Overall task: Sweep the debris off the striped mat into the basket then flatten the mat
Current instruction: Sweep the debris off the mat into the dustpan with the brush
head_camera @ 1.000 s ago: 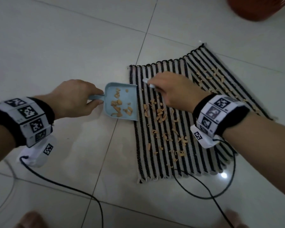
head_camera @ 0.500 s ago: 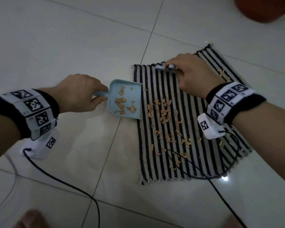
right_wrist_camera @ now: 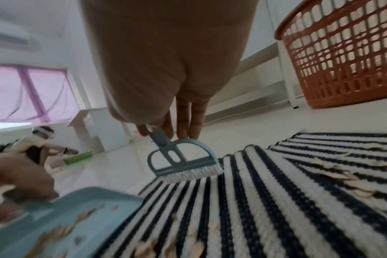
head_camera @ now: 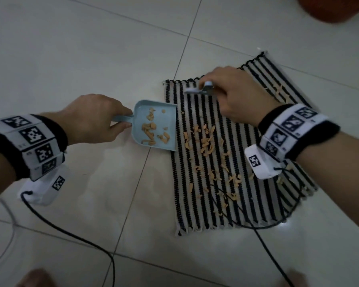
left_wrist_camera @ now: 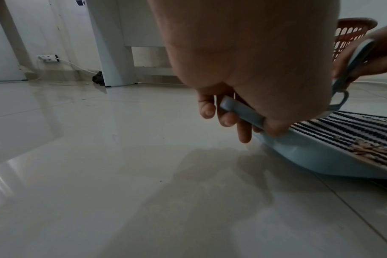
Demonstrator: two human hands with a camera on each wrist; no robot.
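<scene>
A black-and-white striped mat lies on the tiled floor, its far right part folded up in a ridge. Tan debris is scattered over it. My left hand grips the handle of a light blue dustpan, whose lip rests on the mat's left edge; some debris lies in the pan. My right hand holds a small blue brush by its handle, bristles down at the mat's far edge. The orange basket stands beyond the mat at the far right.
Black cables trail from both wrists across the floor and over the mat's near edge. A white pillar and a wall socket stand far left. Another person crouches in the distance.
My right hand has lifted the brush from the middle of the mat back to its far edge. The dustpan has stayed at the mat's left edge.
</scene>
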